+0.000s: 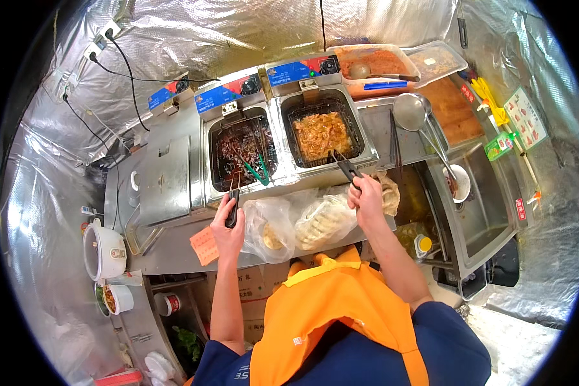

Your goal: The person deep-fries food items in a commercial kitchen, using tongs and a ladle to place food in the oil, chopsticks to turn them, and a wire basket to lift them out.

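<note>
My left hand (228, 230) grips the black handle (232, 207) of a wire fryer basket that sits in the left fryer tank (241, 149), among dark oil and foam. Tongs with green grips (259, 171) lean in the same tank. In my right hand (368, 199) is the black handle (349, 171) of a second basket, set in the right fryer tank (292, 101). A layer of golden-brown fried food (322, 135) fills that basket. Below the tanks, between my hands, lie clear plastic bags (325, 222) holding pale, flat round pieces, probably dough.
A metal lid (165, 181) covers a tank at left, near a rice cooker (107, 251). At right are a tub of orange-red crumbs (391, 60), metal ladles (409, 112), a sink (487, 202) with a white bowl (461, 181), and a yellow-capped oil bottle (422, 245). Power cables (130, 67) hang behind.
</note>
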{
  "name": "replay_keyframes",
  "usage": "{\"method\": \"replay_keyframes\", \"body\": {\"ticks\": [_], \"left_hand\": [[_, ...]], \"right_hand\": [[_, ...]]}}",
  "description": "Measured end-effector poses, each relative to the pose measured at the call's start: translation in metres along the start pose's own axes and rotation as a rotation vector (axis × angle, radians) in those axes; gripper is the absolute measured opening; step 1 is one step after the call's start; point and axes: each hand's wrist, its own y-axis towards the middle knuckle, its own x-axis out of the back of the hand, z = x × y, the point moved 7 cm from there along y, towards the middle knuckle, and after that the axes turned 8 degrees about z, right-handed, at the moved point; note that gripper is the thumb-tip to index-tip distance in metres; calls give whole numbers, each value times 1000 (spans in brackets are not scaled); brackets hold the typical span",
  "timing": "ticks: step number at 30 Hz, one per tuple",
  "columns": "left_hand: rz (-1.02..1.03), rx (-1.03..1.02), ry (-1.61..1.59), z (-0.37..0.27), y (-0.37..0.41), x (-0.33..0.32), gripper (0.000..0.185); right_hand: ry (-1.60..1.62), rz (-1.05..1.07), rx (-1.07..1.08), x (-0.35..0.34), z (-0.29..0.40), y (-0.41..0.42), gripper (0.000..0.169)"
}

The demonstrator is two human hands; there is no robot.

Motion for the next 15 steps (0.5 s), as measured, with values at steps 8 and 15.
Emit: {"method": "replay_keyframes", "body": {"ticks": [8,15], "left_hand": [[-5,-16,35,-3,-2,-1,37],[0,21,33,-3,-2,-2,36]], "right_hand": [[31,34,-2,-12,8,-7,12],[-3,12,2,-6,0,-3,12]]}}
